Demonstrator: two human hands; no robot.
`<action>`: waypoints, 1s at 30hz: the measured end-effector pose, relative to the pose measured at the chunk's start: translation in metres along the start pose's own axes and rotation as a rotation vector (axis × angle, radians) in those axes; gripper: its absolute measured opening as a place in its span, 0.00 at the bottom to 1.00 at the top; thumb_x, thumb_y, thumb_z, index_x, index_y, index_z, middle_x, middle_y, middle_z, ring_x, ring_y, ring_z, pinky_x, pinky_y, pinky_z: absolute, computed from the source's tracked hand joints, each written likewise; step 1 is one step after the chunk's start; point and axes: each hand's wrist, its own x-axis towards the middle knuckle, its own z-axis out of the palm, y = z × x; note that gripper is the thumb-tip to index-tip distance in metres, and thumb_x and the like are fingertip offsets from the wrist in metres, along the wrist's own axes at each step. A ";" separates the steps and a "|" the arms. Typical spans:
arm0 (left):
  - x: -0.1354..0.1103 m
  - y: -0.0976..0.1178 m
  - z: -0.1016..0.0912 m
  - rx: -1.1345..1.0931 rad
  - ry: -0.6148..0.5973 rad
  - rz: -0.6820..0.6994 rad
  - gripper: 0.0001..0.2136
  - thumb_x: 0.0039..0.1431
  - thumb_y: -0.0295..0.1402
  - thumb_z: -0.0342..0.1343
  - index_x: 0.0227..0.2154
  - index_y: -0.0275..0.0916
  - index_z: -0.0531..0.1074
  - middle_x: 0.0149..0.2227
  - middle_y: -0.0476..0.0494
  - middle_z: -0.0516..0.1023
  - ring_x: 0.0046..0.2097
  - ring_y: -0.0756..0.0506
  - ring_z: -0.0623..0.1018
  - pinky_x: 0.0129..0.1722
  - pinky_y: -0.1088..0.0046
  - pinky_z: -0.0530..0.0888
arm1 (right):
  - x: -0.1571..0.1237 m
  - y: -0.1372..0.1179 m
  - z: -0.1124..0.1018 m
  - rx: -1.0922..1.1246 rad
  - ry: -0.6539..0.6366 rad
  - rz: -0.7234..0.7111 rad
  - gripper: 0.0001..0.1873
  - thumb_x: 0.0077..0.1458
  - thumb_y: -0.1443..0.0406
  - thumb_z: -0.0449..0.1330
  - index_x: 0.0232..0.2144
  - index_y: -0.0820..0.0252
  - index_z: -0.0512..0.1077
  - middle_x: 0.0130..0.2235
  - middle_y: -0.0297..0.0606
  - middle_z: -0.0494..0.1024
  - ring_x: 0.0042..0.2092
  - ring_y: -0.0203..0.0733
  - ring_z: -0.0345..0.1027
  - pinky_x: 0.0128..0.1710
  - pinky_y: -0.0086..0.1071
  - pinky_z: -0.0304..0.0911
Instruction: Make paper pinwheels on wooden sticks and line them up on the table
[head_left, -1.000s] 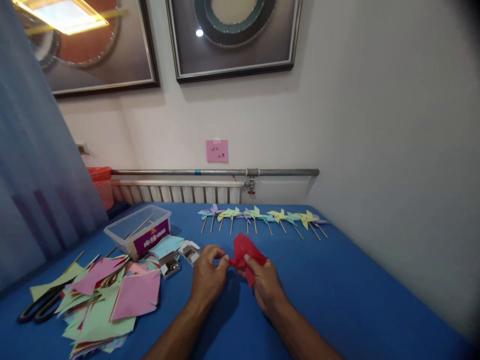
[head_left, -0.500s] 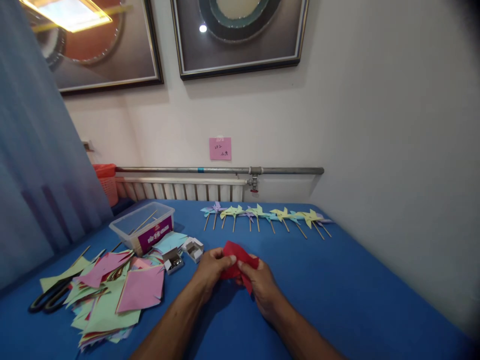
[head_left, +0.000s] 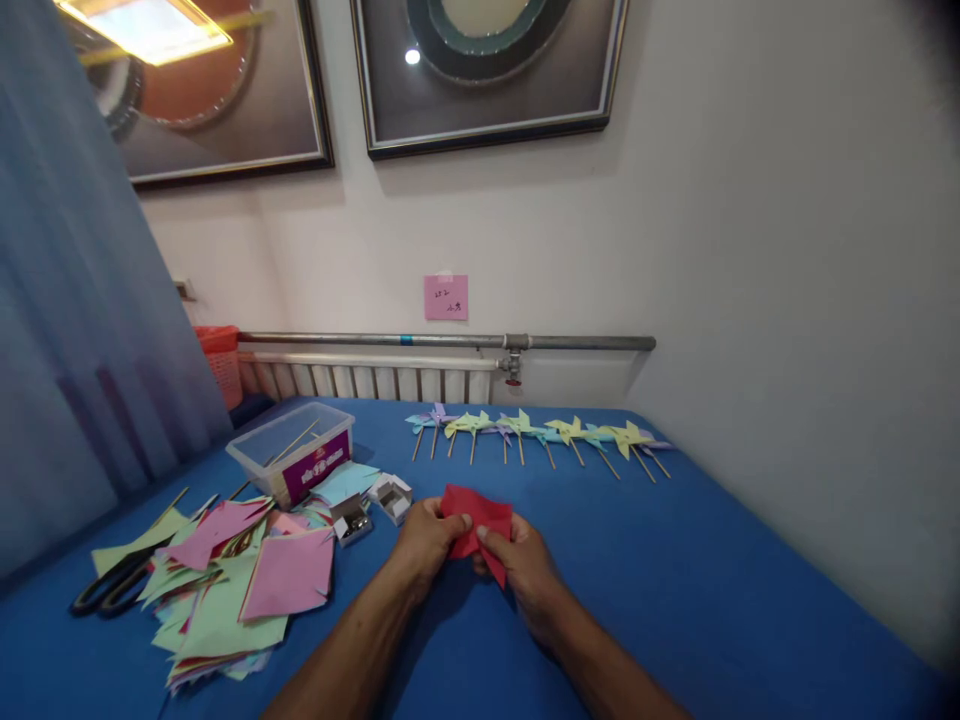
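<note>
A piece of red paper (head_left: pixel 480 508) is held between both hands above the blue table. My left hand (head_left: pixel 429 540) pinches its left side, thumb on top. My right hand (head_left: pixel 521 560) grips the right side the same way, with a corner pointing down between the hands. The fingers beneath the paper are mostly hidden. Just left of my left hand stand a small open white box (head_left: pixel 391 497) and another small box (head_left: pixel 351 520) with shiny metal bits inside. Beyond the hands lies a row of finished paper pinwheels (head_left: pixel 519 425) on sticks.
On the left are a pile of cut coloured paper (head_left: pixel 232 600), scissors with black handles (head_left: pixel 112 585) and a clear plastic tub (head_left: pixel 289 450) with sticks. A blue curtain (head_left: pixel 90 300) hangs at the left. The wall with a pipe (head_left: pixel 442 341) borders the table's far side.
The red paper has opened out a little, its top edge now flatter and wider between my hands. Both hands keep their pinch. The whole view has shifted slightly.
</note>
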 end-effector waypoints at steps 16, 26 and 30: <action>0.004 0.004 -0.004 0.005 0.209 0.003 0.08 0.37 0.29 0.68 0.21 0.35 0.75 0.18 0.50 0.75 0.20 0.52 0.69 0.22 0.77 0.64 | -0.004 -0.015 -0.005 -0.355 -0.023 -0.202 0.18 0.56 0.49 0.61 0.33 0.56 0.74 0.26 0.32 0.74 0.29 0.41 0.68 0.32 0.32 0.63; 0.004 0.000 -0.002 0.003 0.176 0.002 0.06 0.37 0.28 0.67 0.20 0.36 0.75 0.18 0.50 0.75 0.20 0.52 0.69 0.22 0.77 0.65 | 0.011 -0.003 -0.008 -0.159 0.075 -0.166 0.19 0.42 0.54 0.72 0.32 0.56 0.73 0.30 0.33 0.77 0.32 0.40 0.71 0.34 0.31 0.66; 0.006 -0.001 -0.005 -0.054 0.149 -0.022 0.11 0.35 0.31 0.70 0.24 0.34 0.77 0.20 0.47 0.78 0.21 0.50 0.72 0.24 0.75 0.68 | 0.012 0.000 -0.006 -0.050 -0.005 -0.085 0.23 0.37 0.59 0.74 0.37 0.55 0.72 0.33 0.33 0.79 0.33 0.40 0.74 0.35 0.32 0.68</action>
